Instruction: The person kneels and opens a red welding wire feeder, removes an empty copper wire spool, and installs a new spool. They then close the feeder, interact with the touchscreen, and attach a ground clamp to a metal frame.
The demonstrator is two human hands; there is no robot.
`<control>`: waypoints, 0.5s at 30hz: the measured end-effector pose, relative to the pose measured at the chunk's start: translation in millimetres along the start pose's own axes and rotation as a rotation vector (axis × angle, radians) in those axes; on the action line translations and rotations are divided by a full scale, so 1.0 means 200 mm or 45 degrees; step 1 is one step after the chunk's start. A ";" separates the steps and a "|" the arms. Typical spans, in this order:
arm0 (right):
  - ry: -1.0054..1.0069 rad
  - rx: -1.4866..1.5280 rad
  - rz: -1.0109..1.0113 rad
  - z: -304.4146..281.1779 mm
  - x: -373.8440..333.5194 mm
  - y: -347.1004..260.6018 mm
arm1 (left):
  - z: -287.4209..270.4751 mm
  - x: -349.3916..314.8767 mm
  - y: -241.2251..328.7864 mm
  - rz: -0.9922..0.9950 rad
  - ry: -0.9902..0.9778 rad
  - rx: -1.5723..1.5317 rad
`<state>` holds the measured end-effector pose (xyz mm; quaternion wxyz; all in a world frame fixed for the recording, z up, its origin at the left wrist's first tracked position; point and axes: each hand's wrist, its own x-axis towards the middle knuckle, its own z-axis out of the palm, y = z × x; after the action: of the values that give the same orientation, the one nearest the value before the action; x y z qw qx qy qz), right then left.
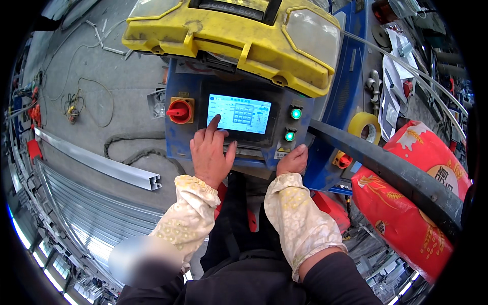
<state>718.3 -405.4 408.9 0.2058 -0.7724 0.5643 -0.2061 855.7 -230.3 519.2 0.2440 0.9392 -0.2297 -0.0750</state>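
Observation:
My left hand (pixel 210 155) reaches over a lit touchscreen (pixel 239 113), its index fingertip at the screen's lower left and the other fingers apart. The screen shows a keypad-like grid. It sits in the face of a blue machine's control panel (pixel 183 145). My right hand (pixel 293 161) is closed beside the panel's lower right corner, fingers curled; what they hold, if anything, is hidden. Above it are two green-lit push buttons (pixel 293 124). A red rotary switch (pixel 179 112) on a yellow plate is left of the screen. Pale patterned sleeve covers wrap both forearms.
A yellow toolbox (pixel 234 40) rests on top of the machine. A dark curved bar (pixel 386 170) runs out to the right, beside red printed bags (pixel 406 203) and a yellow tape roll (pixel 364 127). Metal profiles (pixel 99 160) and cables lie on the floor at left.

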 end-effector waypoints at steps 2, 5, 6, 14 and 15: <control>-0.038 -0.005 0.025 0.00 0.00 0.01 | 0.00 -0.02 0.01 0.009 -0.002 -0.014; -0.118 -0.039 0.081 -0.01 0.00 0.01 | 0.01 -0.05 0.05 0.031 -0.025 -0.037; -0.124 -0.049 0.079 -0.02 0.00 0.01 | 0.01 -0.05 0.06 0.042 -0.030 -0.048; -0.142 -0.034 0.055 -0.02 0.00 0.02 | 0.05 -0.03 0.13 0.074 -0.060 -0.105; -0.148 -0.032 0.056 -0.02 0.00 0.02 | 0.05 -0.02 0.14 0.078 -0.063 -0.105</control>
<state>713.5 -406.9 410.6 0.2329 -0.7731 0.5708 -0.1493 838.1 -253.7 524.3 0.2790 0.9187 -0.2610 -0.1003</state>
